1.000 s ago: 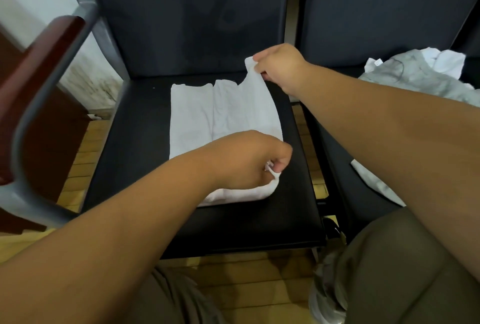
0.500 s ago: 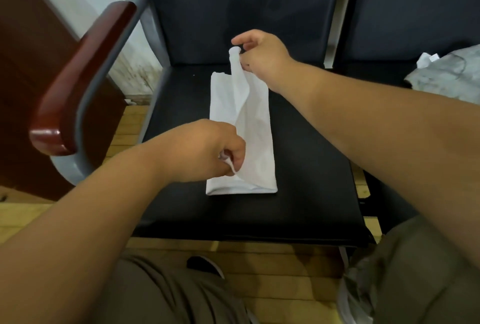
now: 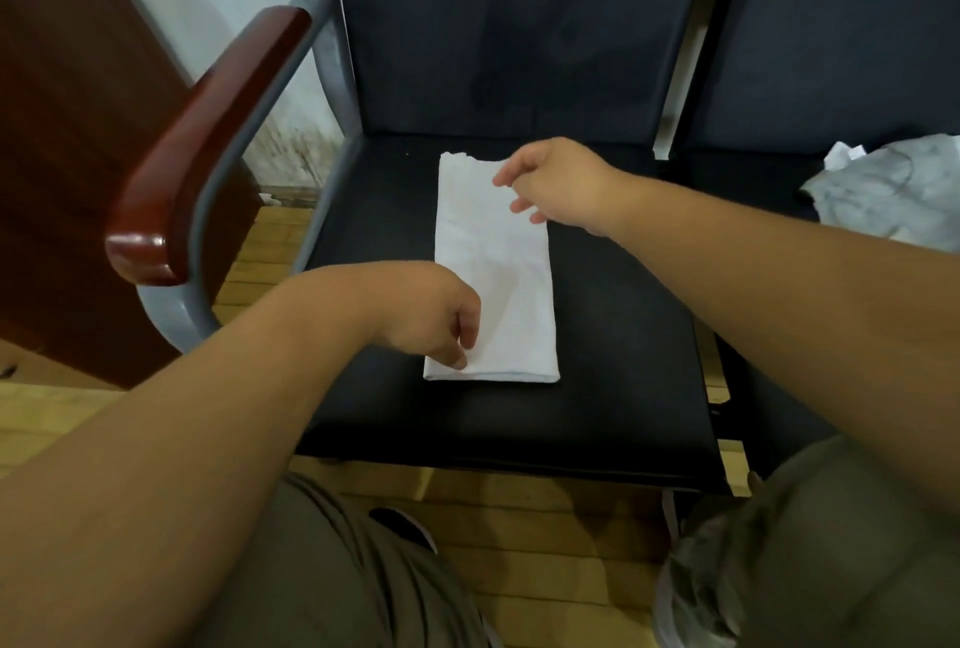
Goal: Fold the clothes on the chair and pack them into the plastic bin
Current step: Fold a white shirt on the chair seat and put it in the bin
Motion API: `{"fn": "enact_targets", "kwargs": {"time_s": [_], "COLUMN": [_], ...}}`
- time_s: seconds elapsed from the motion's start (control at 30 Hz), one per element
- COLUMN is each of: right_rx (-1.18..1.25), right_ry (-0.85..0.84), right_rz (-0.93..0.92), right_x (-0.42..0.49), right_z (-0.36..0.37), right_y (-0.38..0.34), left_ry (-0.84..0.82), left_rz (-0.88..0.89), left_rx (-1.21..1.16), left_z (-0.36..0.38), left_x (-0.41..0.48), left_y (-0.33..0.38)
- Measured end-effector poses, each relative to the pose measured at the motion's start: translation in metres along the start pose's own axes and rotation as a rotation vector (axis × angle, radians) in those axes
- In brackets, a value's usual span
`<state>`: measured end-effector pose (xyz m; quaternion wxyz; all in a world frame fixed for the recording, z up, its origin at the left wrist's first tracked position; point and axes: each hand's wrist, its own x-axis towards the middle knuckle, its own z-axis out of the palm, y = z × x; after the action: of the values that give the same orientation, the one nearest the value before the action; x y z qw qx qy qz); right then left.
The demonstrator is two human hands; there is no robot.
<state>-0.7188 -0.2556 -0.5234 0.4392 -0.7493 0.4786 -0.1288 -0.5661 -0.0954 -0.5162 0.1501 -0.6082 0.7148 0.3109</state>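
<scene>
A white garment (image 3: 498, 283) lies folded into a narrow flat strip on the black chair seat (image 3: 623, 361). My left hand (image 3: 431, 320) is at the strip's near left corner, its loosely curled fingertips resting on the cloth. Over the far right corner my right hand (image 3: 550, 179) hovers with relaxed, slightly spread fingers and holds nothing. A crumpled grey and white pile of clothes (image 3: 883, 195) sits on the neighbouring seat at the right edge. No plastic bin is in view.
The chair has a red-brown wooden armrest (image 3: 208, 143) on a grey metal frame at the left, with a dark wooden panel beyond it. My knees in olive trousers (image 3: 337, 569) are close to the seat's front edge, above a wooden floor.
The right half of the white garment has been folded over to the left and laid flat. Both hands have let go of the edge they pinched. The view has shifted left.
</scene>
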Motion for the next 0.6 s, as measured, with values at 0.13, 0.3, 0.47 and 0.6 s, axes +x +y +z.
{"fn": "enact_targets", "kwargs": {"time_s": [0.13,0.3,0.47,0.6], "right_rx": [-0.25,-0.324,-0.308,-0.478], "right_ry": [-0.162,-0.306,-0.373,-0.456], "right_rz": [0.082,0.214,0.272,0.155], "right_x": [-0.033,-0.07,-0.095,-0.102], "right_z": [-0.02,-0.031,-0.018,-0.014], "right_y": [-0.001,0.001,0.022,0.026], "left_ry": [0.062,0.06,0.153,0.232], "left_rz": [0.035,-0.007,-0.055,-0.118], "left_rx": [0.038,0.24,0.333,0.279], "left_z": [0.013,0.031,0.046,0.043], "left_x": [0.008,0.012,0.013,0.013], "left_y": [0.018,0.037,0.044,0.046]}}
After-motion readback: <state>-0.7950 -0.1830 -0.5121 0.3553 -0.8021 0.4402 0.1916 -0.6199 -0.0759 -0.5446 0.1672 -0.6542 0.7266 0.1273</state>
